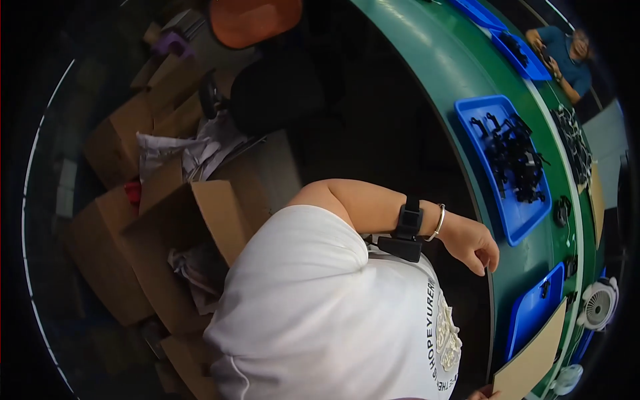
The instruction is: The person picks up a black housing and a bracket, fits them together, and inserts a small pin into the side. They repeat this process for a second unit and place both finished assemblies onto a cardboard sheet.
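At the table's near edge, my left hand (470,245) hangs with its fingers loosely curled in, and nothing shows in them. A bracelet and a black strapped device (408,220) sit on that wrist. Close by is a blue tray (467,130) heaped with small black parts (513,160). My right hand (483,395) shows only in part at the lower edge, with its fingers on the corner of a tan cardboard sheet (533,357). That sheet stands tilted in front of a second blue tray (523,317), which has a small black piece inside.
The green table (443,77) curves along the right. Beyond the trays lie black parts (563,210) and a white fan (598,303). Across the table a person (567,60) handles something dark. Open cardboard boxes (160,253) and a dark chair (273,97) stand on the left.
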Available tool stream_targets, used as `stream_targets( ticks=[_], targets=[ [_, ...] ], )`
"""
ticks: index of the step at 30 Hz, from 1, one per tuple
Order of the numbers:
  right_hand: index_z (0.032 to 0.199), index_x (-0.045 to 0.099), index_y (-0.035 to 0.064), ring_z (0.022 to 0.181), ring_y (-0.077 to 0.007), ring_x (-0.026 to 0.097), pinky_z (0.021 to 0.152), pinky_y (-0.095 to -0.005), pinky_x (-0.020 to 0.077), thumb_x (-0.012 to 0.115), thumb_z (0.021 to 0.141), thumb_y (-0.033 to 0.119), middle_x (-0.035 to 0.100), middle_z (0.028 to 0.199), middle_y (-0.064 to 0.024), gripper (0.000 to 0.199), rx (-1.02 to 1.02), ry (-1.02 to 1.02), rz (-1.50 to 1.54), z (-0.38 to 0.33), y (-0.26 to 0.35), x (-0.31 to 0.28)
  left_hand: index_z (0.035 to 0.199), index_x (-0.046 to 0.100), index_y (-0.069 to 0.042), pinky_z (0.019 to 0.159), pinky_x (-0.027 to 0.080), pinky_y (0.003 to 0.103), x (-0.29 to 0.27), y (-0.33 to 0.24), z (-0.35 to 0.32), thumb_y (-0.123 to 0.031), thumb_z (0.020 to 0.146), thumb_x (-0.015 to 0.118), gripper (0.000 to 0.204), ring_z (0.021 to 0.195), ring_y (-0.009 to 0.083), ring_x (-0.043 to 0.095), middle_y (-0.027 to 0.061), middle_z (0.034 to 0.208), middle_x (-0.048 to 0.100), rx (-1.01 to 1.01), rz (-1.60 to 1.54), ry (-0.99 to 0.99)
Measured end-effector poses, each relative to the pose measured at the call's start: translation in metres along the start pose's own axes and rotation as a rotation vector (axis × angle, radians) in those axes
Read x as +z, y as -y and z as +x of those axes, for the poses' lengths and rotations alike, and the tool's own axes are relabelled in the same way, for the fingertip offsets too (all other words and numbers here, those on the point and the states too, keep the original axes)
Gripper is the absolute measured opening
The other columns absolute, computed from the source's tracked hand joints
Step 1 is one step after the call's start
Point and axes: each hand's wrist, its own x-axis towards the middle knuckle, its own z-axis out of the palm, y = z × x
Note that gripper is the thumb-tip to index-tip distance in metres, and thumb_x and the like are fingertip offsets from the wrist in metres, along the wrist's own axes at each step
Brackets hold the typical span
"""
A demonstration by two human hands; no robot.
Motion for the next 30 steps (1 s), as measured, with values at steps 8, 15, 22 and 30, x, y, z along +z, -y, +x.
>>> stream_targets(
  ticks=[8, 15, 22, 30],
  targets=[
    [0.122, 0.045, -0.0009, 0.1, -0.025, 0.056, 0.082, -0.033, 0.0477, 0.054, 0.09, 0.023, 0.054, 0.116, -0.0143, 0.041, -0.552, 0.24, -0.349, -0.01, 0.036, 0.088, 0.104, 0.06, -0.004, 0.08, 0.047, 0.028, -0.009, -0.007, -0.051, -0.023, 0.082, 0.065, 0.03, 0.093, 0.0179, 0.059, 0.0079, 0.093, 0.064, 0.012, -0.126, -0.105],
    [0.124, 0.044, 0.0003, 0.103, -0.0268, 0.055, 0.085, -0.0339, 0.046, 0.054, 0.09, 0.025, 0.052, 0.119, -0.0151, 0.043, -1.047, 0.42, -0.578, -0.042, 0.052, 0.18, 0.103, 0.06, -0.002, 0.082, 0.047, 0.03, 0.004, -0.014, -0.057, -0.024, 0.079, 0.069, 0.034, 0.094, 0.019, 0.06, 0.0097, 0.095, 0.064, 0.208, -0.281, -0.396],
    [0.125, 0.042, 0.0009, 0.098, -0.023, 0.057, 0.083, -0.0357, 0.0474, 0.049, 0.092, 0.021, 0.057, 0.108, -0.0155, 0.039, -0.04, 1.391, 0.342, -0.102, 0.078, 0.32, 0.104, 0.057, -0.001, 0.079, 0.048, 0.031, -0.011, -0.041, -0.098, -0.016, 0.079, 0.067, 0.031, 0.09, 0.018, 0.059, 0.0095, 0.099, 0.062, 0.528, -0.444, -1.015],
    [0.119, 0.045, 0.0015, 0.089, -0.0183, 0.061, 0.079, -0.0291, 0.0494, 0.056, 0.089, 0.017, 0.061, 0.101, -0.0125, 0.036, 0.099, 1.315, -0.171, -0.147, 0.1, 0.299, 0.115, 0.051, 0.005, 0.072, 0.048, 0.03, -0.038, -0.043, -0.433, 0.004, 0.074, 0.05, 0.042, 0.082, 0.0236, 0.057, 0.0119, 0.097, 0.06, -0.4, 0.766, -2.021]
  ],
)
